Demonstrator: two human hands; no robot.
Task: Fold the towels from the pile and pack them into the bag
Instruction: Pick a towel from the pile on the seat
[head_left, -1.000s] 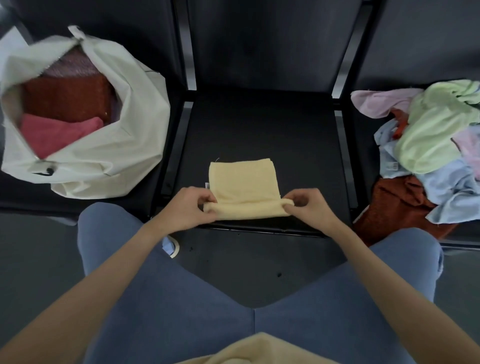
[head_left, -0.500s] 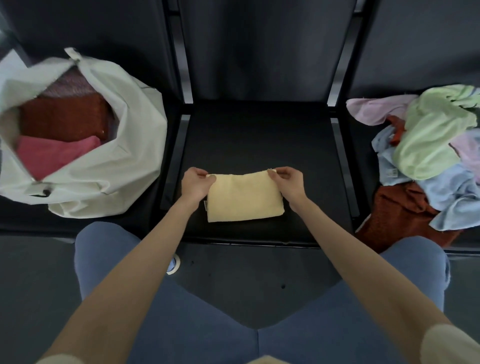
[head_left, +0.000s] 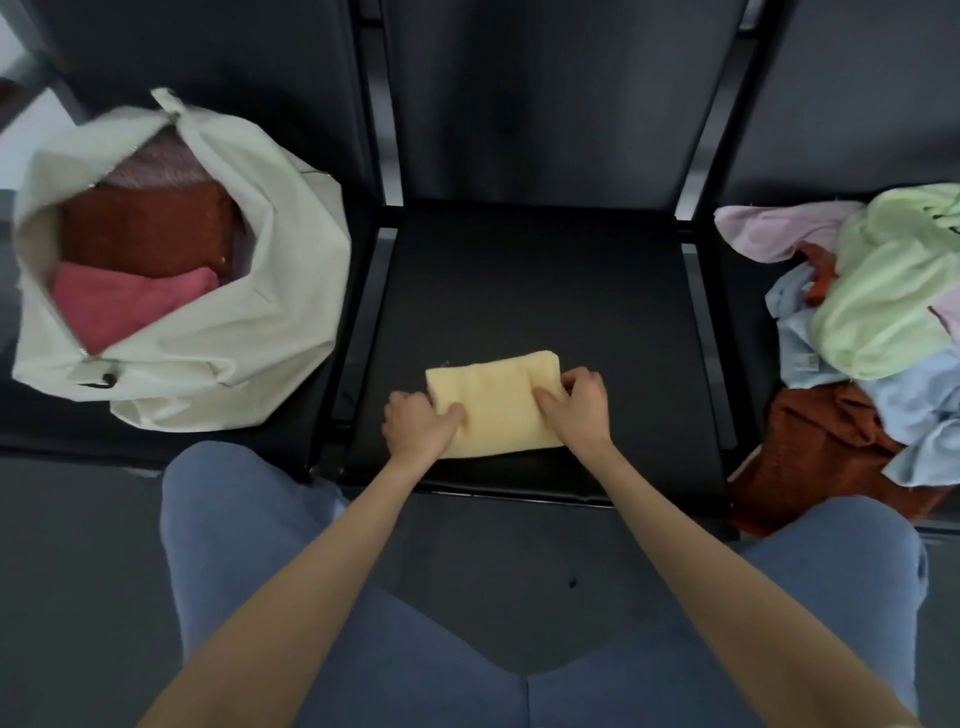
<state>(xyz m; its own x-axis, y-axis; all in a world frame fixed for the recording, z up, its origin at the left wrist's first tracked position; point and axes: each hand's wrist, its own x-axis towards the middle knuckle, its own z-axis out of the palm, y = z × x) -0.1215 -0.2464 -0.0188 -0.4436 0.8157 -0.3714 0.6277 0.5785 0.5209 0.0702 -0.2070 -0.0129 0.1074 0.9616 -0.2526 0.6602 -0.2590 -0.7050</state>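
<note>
Now both hands — left hand (head_left: 418, 423), right hand (head_left: 578, 405) — grip the folded yellow towel (head_left: 496, 402).

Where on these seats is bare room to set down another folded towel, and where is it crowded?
Free: the middle seat, its bare black surface between the backrest and the yellow towel under both hands. Crowded: the left seat, filled by the white bag; the right seat, heaped with the towel pile.

Dim, soft, even light with faint shadows; slight blur throughout, and wide-angle bending at the edges.
</note>
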